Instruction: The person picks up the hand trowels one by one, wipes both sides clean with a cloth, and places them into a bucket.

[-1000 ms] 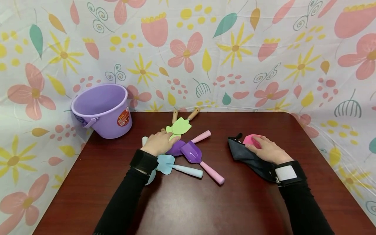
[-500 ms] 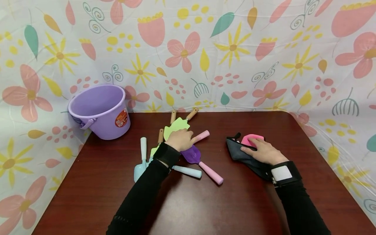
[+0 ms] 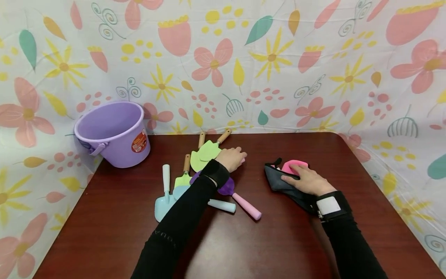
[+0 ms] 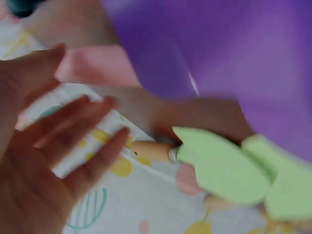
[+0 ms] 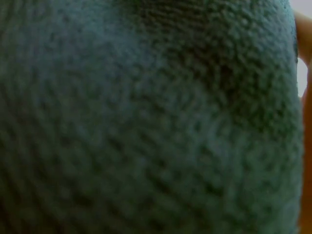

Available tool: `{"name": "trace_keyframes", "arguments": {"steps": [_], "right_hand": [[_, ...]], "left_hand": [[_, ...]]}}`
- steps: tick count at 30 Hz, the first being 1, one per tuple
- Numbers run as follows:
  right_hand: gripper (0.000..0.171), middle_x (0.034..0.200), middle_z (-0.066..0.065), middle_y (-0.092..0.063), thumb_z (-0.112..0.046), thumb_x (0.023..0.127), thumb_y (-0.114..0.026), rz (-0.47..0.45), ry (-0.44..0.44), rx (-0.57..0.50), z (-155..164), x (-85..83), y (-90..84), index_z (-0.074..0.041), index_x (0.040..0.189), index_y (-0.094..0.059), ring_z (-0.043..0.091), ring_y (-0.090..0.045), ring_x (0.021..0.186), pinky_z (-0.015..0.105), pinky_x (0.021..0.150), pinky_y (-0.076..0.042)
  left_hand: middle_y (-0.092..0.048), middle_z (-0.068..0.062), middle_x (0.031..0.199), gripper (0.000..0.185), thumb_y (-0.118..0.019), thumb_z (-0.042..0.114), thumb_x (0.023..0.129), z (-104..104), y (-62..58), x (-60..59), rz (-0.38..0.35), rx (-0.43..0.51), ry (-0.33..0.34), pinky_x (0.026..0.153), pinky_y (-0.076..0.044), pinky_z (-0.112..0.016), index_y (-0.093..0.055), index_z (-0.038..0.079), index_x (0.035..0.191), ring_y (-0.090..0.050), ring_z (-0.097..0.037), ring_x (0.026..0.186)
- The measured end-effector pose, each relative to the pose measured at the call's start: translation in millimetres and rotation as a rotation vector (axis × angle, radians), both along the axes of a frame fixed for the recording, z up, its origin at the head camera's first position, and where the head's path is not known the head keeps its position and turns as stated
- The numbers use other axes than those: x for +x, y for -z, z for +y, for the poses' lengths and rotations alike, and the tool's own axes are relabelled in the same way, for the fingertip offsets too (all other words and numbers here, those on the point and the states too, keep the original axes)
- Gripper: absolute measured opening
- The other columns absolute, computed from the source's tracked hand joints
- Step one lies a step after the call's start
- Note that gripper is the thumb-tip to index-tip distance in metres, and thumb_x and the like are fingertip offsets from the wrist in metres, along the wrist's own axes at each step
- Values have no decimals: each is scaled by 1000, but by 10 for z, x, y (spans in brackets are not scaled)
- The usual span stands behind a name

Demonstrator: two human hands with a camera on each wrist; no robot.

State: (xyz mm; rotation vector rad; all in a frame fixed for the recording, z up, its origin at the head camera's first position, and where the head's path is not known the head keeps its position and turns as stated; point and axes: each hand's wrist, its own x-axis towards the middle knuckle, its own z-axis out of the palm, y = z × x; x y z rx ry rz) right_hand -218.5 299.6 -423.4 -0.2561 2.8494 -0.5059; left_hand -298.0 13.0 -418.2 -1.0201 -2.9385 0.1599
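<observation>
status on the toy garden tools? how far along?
Early. Done: one pink piece lies on the dark cloth bag under the right hand. In hand: the left hand reaches, fingers open, over the pink handle by the green spades. Left: the tool pile; the purple bucket shows nothing inside.

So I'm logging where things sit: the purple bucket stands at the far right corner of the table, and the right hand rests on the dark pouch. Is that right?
Not quite. The head view shows the purple bucket at the far left corner of the table, not the right. The rest holds: the right hand rests on the dark pouch.
</observation>
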Motion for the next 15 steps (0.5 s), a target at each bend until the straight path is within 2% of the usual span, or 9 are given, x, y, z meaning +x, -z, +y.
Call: {"name": "trace_keyframes", "arguments": {"steps": [4, 8, 11, 15], "right_hand": [[89, 147, 33, -33, -66, 93, -47, -10, 2, -2, -30, -8, 0, 1, 150, -31, 56, -35, 128, 69, 96, -31], [89, 147, 33, -32, -66, 93, -47, -14, 7, 2, -36, -8, -11, 0, 150, -31, 56, -35, 127, 70, 95, -31], [88, 147, 33, -33, -65, 93, -47, -12, 9, 2, -34, -7, -13, 0, 150, -31, 56, -36, 127, 70, 95, -32], [92, 147, 34, -32, -66, 92, -49, -17, -3, -16, -18, -6, 11, 3, 150, -29, 55, -36, 127, 69, 96, -32]], "left_hand": [[-57, -1, 121, 29, -53, 17, 102, -34, 39, -94, 115, -183, 188, 79, -47, -33, -66, 28, 124, -55, -18, 107], [-58, 4, 118, 27, -56, 16, 98, -92, 61, -155, 266, -338, 377, 78, -43, -30, -73, 32, 111, -52, -15, 106], [-57, 5, 122, 25, -56, 18, 98, -144, 82, -195, 367, -418, 482, 80, -41, -30, -75, 32, 105, -50, -15, 112], [-51, 3, 136, 25, -56, 18, 98, -232, 129, -253, 458, -494, 557, 85, -39, -31, -73, 32, 109, -42, -16, 130]]}}
